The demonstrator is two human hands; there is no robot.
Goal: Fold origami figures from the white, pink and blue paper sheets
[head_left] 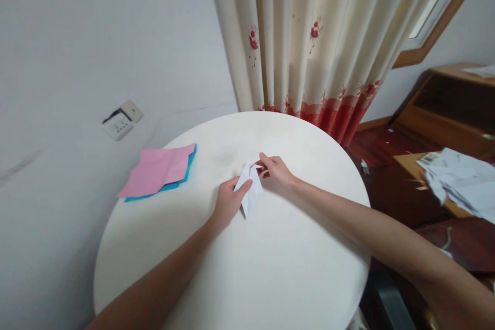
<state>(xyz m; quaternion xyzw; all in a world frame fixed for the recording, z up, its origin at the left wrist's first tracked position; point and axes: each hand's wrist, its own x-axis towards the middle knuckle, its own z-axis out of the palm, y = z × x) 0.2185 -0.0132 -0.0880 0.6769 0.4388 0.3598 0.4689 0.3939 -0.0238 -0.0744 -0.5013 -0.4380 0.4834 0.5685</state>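
The folded white paper [249, 193] is partly covered by the left hand [228, 201]. At three o'clock, crumpled papers [462, 180] are cut off by the edge.

Pink sheet [157, 169] over blue sheet [181, 180]

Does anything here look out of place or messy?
On the round table nothing much; both hands pinch a folded white paper. Crumpled papers spill over the wooden furniture's edge at right.

Round white table [270, 278] bears pink paper [157, 170] over blue paper [181, 181].
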